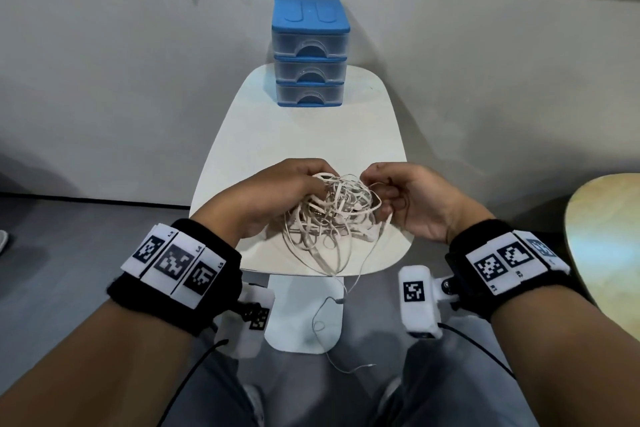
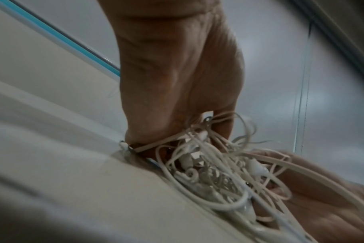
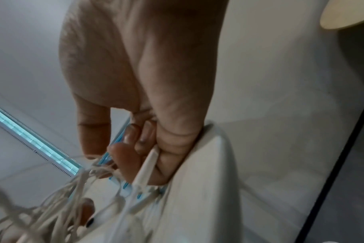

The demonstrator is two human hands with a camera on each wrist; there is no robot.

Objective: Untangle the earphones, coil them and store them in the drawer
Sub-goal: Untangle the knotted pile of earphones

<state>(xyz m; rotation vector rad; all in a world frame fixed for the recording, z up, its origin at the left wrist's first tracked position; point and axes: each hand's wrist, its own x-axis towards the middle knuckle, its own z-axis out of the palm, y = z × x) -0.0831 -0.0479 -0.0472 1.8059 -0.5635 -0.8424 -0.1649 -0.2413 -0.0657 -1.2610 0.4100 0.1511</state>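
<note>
While the earphones [image 1: 332, 215] sit in a white tangled heap on the near end of the table [image 1: 304, 135], I have my left hand [image 1: 277, 194] curled into their left side, gripping cords, and my right hand [image 1: 412, 201] pinching strands on their right. One cord hangs off the table's near edge. Beyond the earphones, the blue drawer unit [image 1: 309, 52] stands at the table's far end, all drawers closed.

Both forearms are bare. Each wrist wears a black wristband [image 1: 173, 274] carrying white tiles printed with black square markers [image 1: 174, 262]. A white camera block [image 1: 419, 302] with its own marker hangs under each wrist, trailing a thin black cable [image 1: 474, 343]. Grey trousers [image 1: 450, 392] cover the legs.
</note>
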